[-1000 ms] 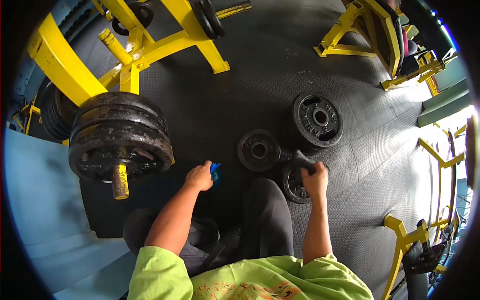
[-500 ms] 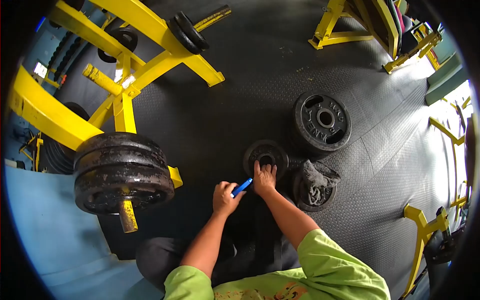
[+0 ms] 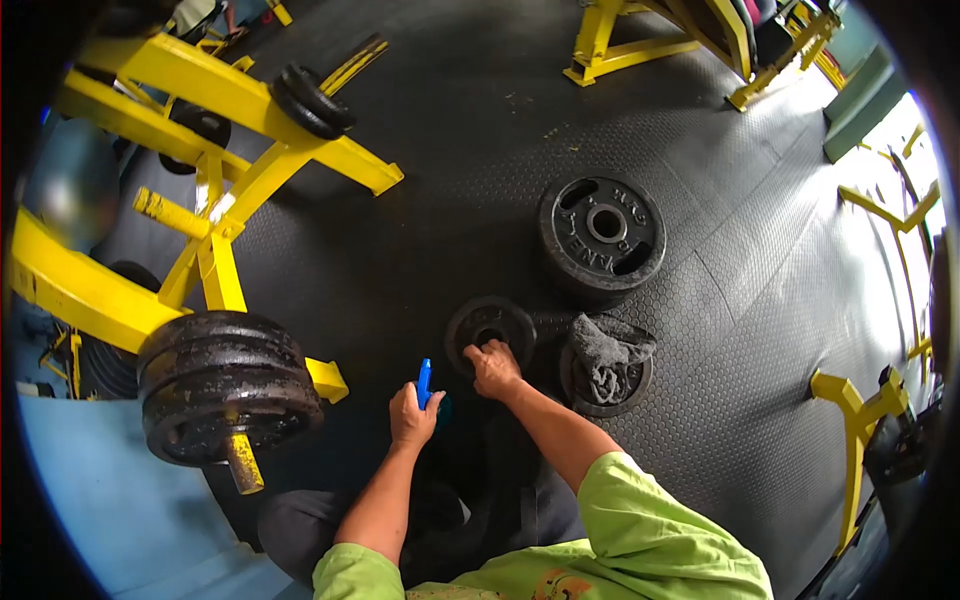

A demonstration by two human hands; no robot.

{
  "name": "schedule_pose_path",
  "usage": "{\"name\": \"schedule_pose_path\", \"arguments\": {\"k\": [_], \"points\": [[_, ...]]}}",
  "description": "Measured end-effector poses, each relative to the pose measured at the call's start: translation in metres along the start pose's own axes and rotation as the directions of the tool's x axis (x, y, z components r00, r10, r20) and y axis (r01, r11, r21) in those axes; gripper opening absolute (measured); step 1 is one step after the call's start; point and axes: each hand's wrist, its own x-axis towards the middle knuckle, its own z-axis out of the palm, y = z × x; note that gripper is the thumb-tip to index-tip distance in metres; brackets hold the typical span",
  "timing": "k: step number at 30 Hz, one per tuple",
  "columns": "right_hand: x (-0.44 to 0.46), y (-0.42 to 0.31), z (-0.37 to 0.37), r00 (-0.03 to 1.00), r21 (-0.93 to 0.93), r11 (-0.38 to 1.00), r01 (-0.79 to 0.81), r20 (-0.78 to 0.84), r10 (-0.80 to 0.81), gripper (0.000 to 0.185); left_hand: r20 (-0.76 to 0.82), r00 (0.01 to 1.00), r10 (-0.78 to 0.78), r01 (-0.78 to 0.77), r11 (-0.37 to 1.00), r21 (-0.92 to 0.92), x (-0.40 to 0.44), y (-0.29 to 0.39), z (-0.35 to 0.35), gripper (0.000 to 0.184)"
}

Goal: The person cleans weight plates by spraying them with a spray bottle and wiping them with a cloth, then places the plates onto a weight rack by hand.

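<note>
My left hand (image 3: 412, 418) is closed around a blue marker (image 3: 425, 378), which points upward. My right hand (image 3: 494, 368) rests on a small black weight plate (image 3: 517, 322) lying flat on the floor, its fingers curled at the centre hole; the fingertips are partly hidden. Just beyond, to the right, lies a stack of larger black plates (image 3: 562, 257) with raised lettering on the top one. A crumpled grey cloth (image 3: 606, 352) is draped over another weight plate (image 3: 577, 388) to the right of my right hand.
On the left stands a yellow weight rack (image 3: 255, 190), with several worn plates (image 3: 225, 350) on its near peg. Dark textured rubber flooring (image 3: 690, 390) spreads around. Other yellow gym equipment (image 3: 635, 62) stands at the far right, and a yellow frame (image 3: 848, 440) at the near right.
The fingers of my right hand, outstretched on the small plate before, are now curled at its hole. My left hand has turned the marker more upright. The whole view has shifted.
</note>
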Motion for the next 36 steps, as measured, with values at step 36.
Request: {"name": "schedule_pose_path", "arguments": {"k": [36], "points": [[-0.012, -0.078, 0.047, 0.969, -0.196, 0.962, 0.191, 0.193, -0.153, 0.057, 0.585, 0.809, -0.051, 0.24, 0.938, -0.249, 0.036, 0.062, -0.182, 0.058]]}}
